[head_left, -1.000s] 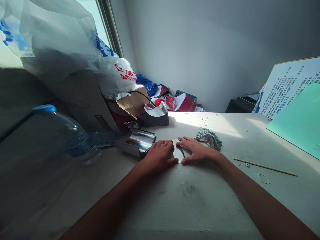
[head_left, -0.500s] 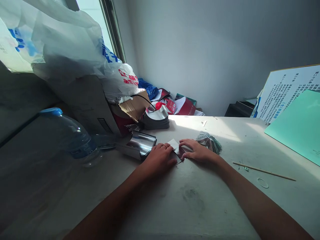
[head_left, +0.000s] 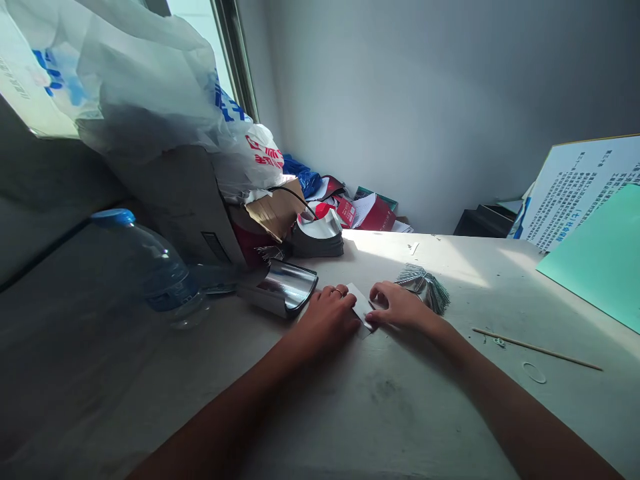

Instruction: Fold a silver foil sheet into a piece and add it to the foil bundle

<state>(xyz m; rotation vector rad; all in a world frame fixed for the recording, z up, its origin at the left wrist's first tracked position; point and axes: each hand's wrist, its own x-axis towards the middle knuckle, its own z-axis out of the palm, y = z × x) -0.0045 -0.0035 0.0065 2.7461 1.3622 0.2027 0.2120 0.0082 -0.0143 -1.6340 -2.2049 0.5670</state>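
Observation:
A small white sheet (head_left: 361, 305) lies on the pale table between my hands. My left hand (head_left: 333, 315), with a ring on one finger, rests over its left side, fingers bent and close together. At the sheet's right edge, my right hand (head_left: 395, 305) has its thumb and fingertips curled in to a pinch; the part it grips is too small to make out. A curved stack of shiny silver sheets (head_left: 290, 283) stands left of my left hand. Behind my right wrist sits a fanned silver bundle (head_left: 427, 290) with fringed edges.
On the left are a water bottle (head_left: 167, 273) and a box (head_left: 175, 200) under plastic bags (head_left: 150, 80). Another curved stack (head_left: 319, 239) stands at the back. A thin stick (head_left: 537, 349), a white ring (head_left: 534, 373) and a green board (head_left: 600, 260) are on the right.
The fingers of my right hand have curled inward, and more of the white sheet shows between my hands. The whole view has shifted slightly, moving the scene to the right.

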